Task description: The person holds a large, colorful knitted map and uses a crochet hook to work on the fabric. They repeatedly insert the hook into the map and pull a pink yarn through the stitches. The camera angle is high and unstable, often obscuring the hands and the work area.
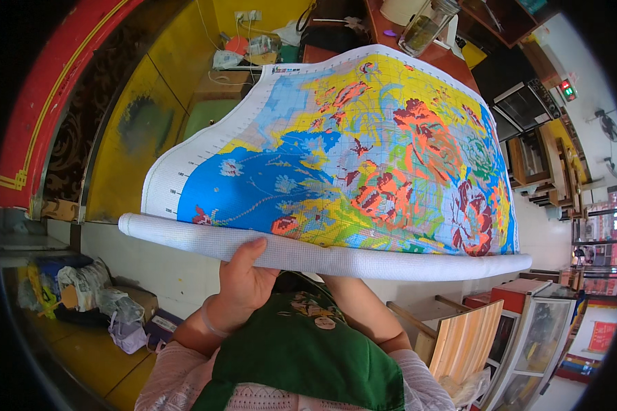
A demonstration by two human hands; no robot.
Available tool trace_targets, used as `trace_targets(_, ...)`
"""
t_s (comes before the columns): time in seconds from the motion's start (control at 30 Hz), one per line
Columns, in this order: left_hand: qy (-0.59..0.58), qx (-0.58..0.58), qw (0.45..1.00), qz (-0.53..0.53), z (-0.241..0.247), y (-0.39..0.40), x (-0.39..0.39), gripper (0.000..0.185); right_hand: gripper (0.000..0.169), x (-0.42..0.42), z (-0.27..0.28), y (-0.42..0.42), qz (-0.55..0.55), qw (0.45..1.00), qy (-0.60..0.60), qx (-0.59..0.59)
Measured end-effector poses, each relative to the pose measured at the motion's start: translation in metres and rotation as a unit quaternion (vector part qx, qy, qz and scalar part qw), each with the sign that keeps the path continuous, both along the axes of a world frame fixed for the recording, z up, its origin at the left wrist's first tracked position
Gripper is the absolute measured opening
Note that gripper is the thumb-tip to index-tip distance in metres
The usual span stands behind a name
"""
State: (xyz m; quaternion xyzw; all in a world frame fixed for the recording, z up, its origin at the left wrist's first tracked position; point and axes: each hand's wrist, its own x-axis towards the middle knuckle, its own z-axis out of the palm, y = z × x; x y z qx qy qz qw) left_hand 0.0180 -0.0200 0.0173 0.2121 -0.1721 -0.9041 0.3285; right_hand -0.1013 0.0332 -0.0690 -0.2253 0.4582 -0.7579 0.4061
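Observation:
A large cross-stitch canvas (339, 154) printed with flowers in blue, yellow, orange and red lies spread before me, its far part on a reddish-brown table. Its near edge is rolled into a white tube (411, 263). My left hand (249, 275) grips this roll left of its middle, the thumb on top and the fingers under it. The right forearm reaches beneath the roll; the canvas hides my right hand, so its hold cannot be seen. A numbered scale runs along the canvas's white left margin.
A glass jar (424, 28) stands on the table (457, 69) beyond the canvas. Bags and boxes (126, 308) lie at lower left. A wooden chair (465, 334) and a glass-fronted cabinet (540, 339) are at lower right. A cluttered box (221, 85) stands at upper left.

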Motion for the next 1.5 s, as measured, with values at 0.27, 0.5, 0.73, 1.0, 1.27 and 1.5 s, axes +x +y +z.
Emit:
trace_targets(0.27, 0.026, 0.024, 0.999, 0.0, -0.004, -0.002, 0.003, 0.036, 0.022, 0.001, 0.006, -0.004, 0.003, 0.999, -0.044, -0.007)
trace_targets(0.5, 0.023, -0.001, 1.0, 0.008, -0.002, -0.001, 0.003, 0.037, 0.022, 0.005, 0.033, 0.018, -0.068, 0.968, -0.24, -0.024)
trace_targets(0.73, 0.063, -0.035, 0.997, 0.009, -0.007, 0.0, -0.002, 0.037, 0.012, -0.002, 0.136, 0.078, 0.143, 0.843, 0.497, 0.145)
trace_targets(1.0, 0.095, -0.016, 0.995, 0.006, -0.01, -0.001, -0.006, 0.039, 0.004, -0.023, 0.149, 0.002, 0.034, 0.732, 0.677, 0.066)
trace_targets(1.27, 0.115, 0.016, 0.993, 0.005, -0.014, -0.005, -0.005, 0.038, 0.009, -0.085, 0.309, 0.124, 0.038, 0.91, 0.268, -0.315)
trace_targets(1.5, 0.113, 0.015, 0.993, 0.027, -0.015, -0.009, -0.009, 0.039, 0.011, -0.164, 0.359, 0.165, -0.589, 0.341, 0.733, -0.011)
